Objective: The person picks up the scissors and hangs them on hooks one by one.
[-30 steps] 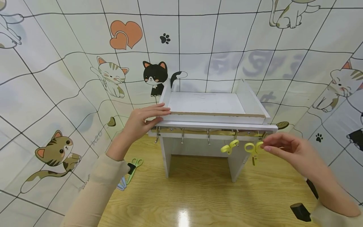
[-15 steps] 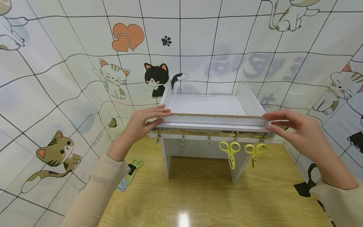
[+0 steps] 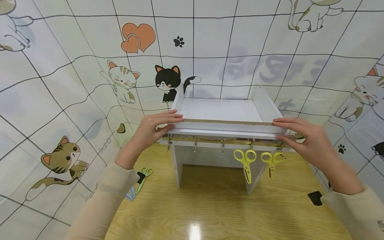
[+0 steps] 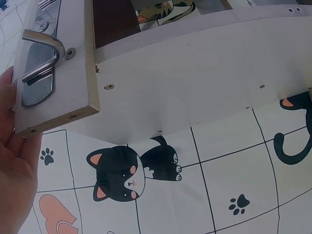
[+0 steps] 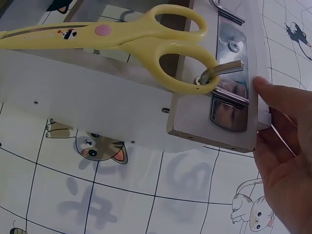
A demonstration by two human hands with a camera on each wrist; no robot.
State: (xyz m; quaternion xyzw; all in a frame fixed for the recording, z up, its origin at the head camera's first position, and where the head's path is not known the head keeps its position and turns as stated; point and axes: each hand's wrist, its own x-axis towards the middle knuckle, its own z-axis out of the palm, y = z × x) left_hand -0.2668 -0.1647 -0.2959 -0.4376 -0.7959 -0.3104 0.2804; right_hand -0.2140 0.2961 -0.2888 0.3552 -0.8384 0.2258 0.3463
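My left hand (image 3: 150,128) holds the front left corner of a small white shelf (image 3: 222,126), fingers over the rim and thumb lower at the front. At its front right corner my right hand (image 3: 309,138) holds the shelf the same way. A row of metal hooks runs along the front. Two pairs of yellow scissors hang from the right-hand hooks: one pair (image 3: 246,163) blades down, the other (image 3: 271,163) beside it at the end. In the right wrist view a scissors handle loop (image 5: 190,68) sits round a hook. A bare hook (image 4: 46,56) shows near my left hand.
Green-handled scissors (image 3: 144,180) and a light blue item (image 3: 130,194), partly hidden by my left sleeve, lie on the wood-grain table (image 3: 210,213). A white cloth wall (image 3: 210,40) with cat drawings stands behind and at both sides.
My right hand has moved up from the end pair of scissors to the shelf's right corner. Both scissors, tilted and swinging before, now hang lower and straighter. My left hand has stayed put.
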